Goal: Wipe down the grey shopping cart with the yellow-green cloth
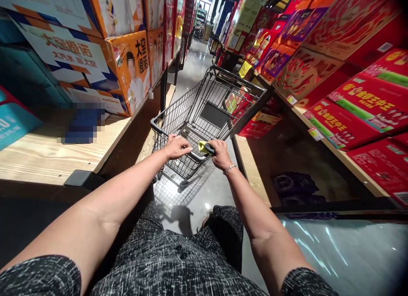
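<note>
**Two bare hands at the near end of a shopping cart**

The left hand (177, 147) lies at the grey plastic-looking bar (199, 157) along the cart's near rim, its thumb pointing away from the fingers; whether it grips, I cannot tell. The right hand (220, 153), just beside the bar's other end, has its fingers curled around a small yellow and dark-grey item (204, 147); its exact kind is unclear, as is whether the fingers also close on the bar. A thin silvery bracelet (229, 169) circles the right wrist.

The dark wire-mesh shopping cart (210, 114) stands ahead of the person on the shiny grey floor (219, 183), between two rows of shelving. To the left, a pale wooden shelf (79, 160) bears stacked orange, white and blue cardboard cartons (134, 66), with a blurred dark-blue object (79, 126) in front of them. To the right, red printed boxes (366, 105) are stacked on another shelf, and a bright red carton (259, 125) sits lower down, beyond the cart's side.
</note>
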Motion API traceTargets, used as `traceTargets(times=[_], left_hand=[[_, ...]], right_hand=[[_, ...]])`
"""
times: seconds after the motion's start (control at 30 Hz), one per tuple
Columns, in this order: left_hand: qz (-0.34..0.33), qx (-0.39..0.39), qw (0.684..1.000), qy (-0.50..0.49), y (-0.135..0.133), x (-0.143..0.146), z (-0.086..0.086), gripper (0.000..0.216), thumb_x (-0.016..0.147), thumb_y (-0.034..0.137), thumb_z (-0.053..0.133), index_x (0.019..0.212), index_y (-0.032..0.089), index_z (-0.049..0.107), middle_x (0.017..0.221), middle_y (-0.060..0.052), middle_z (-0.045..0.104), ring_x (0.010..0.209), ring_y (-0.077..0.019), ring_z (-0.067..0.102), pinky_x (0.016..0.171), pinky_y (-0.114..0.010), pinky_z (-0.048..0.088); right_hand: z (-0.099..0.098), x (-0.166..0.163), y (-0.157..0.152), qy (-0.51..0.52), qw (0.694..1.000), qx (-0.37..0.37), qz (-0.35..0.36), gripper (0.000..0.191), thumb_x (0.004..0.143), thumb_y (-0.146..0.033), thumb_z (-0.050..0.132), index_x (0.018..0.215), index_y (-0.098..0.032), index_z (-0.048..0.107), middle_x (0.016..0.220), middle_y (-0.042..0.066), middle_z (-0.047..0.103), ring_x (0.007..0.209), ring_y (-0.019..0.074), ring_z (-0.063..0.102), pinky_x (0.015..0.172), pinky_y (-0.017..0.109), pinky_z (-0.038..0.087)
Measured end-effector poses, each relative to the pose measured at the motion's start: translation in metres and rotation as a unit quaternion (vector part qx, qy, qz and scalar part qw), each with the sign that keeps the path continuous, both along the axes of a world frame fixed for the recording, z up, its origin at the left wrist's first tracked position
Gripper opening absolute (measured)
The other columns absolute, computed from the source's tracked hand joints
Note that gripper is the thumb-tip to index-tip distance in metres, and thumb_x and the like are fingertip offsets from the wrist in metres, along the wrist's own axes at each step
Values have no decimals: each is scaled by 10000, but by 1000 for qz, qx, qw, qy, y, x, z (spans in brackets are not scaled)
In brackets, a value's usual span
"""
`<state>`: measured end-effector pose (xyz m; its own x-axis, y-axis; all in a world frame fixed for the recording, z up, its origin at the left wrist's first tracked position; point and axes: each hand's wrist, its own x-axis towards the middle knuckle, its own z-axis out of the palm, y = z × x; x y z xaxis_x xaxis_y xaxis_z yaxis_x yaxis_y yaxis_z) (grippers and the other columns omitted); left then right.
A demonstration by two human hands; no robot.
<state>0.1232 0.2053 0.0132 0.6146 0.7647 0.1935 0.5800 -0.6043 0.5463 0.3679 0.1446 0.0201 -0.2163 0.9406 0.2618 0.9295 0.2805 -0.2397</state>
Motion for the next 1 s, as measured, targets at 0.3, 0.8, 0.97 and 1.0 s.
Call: traceTargets(times=[0.3, 0.8, 0.97, 1.0], left_hand=[[-45, -20, 999, 20, -8, 2, 0, 505, 998, 295, 235, 938, 257, 736, 997, 5, 728, 1095, -198, 544, 1127, -460, 162], [-25, -13, 1000, 6, 15, -19, -8, 329, 820, 489, 602, 652, 215, 671, 731, 22, 652, 968, -189, 552, 1193, -505, 83], [-18, -24, 999, 22, 15, -20, -4, 224, 824, 388, 571, 761, 235, 722, 898, 2, 705, 1101, -226, 524, 1205, -537, 31], [-20, -30, 999, 25, 14, -20, -3, 215, 831, 363, 553, 802, 248, 732, 949, 2, 709, 1141, -235, 505, 1205, -550, 14]], right_hand=[[-99, -49, -42, 110, 948, 300, 12, 610, 840, -41, 514, 1371, -341, 502, 1371, 89, 418, 1342, 282, 343, 1078, 515, 393], [-157, -76, -65, -126, 979, 81, 137, 343, 925, -180, 600, 1162, -412, 685, 1224, 17, 625, 1107, 228, 468, 861, 362, 351], [-94, -56, -40, -102, 973, 153, 139, 301, 977, -259, 546, 1192, -428, 673, 1219, -3, 616, 1162, 202, 442, 985, 376, 341], [-81, -51, -35, -87, 972, 180, 126, 323, 974, -242, 546, 1208, -429, 668, 1226, 1, 612, 1183, 205, 432, 1009, 381, 336]])
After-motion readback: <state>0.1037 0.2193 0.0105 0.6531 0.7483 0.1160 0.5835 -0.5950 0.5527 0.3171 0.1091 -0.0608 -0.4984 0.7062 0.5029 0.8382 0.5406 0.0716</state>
